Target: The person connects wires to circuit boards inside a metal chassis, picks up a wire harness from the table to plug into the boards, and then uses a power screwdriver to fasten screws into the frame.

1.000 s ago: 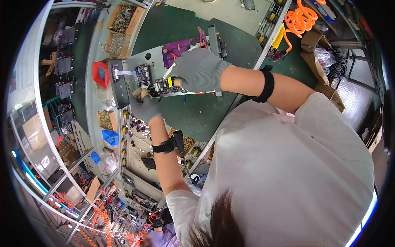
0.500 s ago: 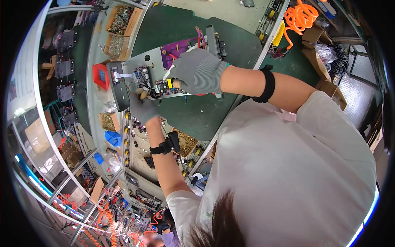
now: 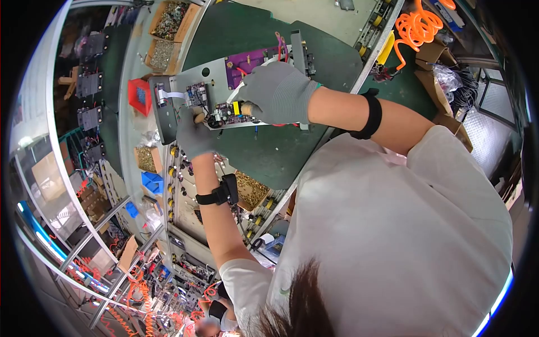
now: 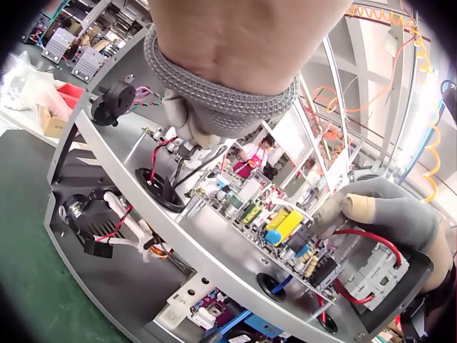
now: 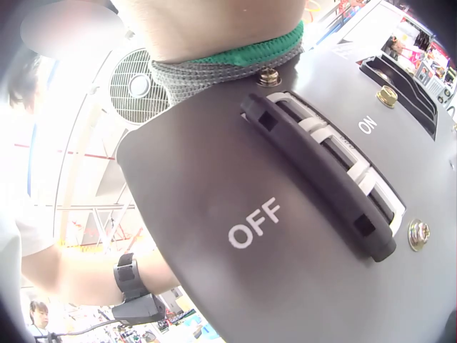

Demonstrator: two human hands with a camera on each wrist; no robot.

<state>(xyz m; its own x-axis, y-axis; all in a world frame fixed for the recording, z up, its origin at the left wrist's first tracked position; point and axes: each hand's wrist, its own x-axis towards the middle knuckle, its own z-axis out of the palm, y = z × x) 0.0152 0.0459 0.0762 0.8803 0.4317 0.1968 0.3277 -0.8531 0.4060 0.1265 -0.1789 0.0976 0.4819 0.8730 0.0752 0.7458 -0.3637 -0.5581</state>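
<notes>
Both hands wear grey gloves with beige fingertips. A metal chassis (image 3: 216, 73) spans the work surface, its dark end panels standing up. On its near edge sits a circuit board (image 4: 250, 207) with a yellow-wrapped part. My left hand (image 3: 195, 133) has curled fingers beside the left end panel, at small wired parts and a red wire (image 4: 158, 153); I cannot tell what they hold. At the board's other end, my right hand (image 3: 278, 92) grips it with thumb and fingers. A purple board (image 3: 238, 73) lies behind. The right wrist view shows a panel (image 5: 193, 171) marked OFF and ON.
A green mat (image 3: 252, 154) lies under the chassis. Along the far side stand a red bin (image 3: 138, 96), boxes of small parts (image 3: 163, 55) and a blue bin (image 3: 152, 182). A coiled orange hose (image 3: 418, 28) hangs at the right. More chassis units (image 3: 90, 87) stand beyond.
The left hand has shifted slightly toward the left end panel and its forearm has swung left. The right hand keeps its place at the board. The view has shifted a little.
</notes>
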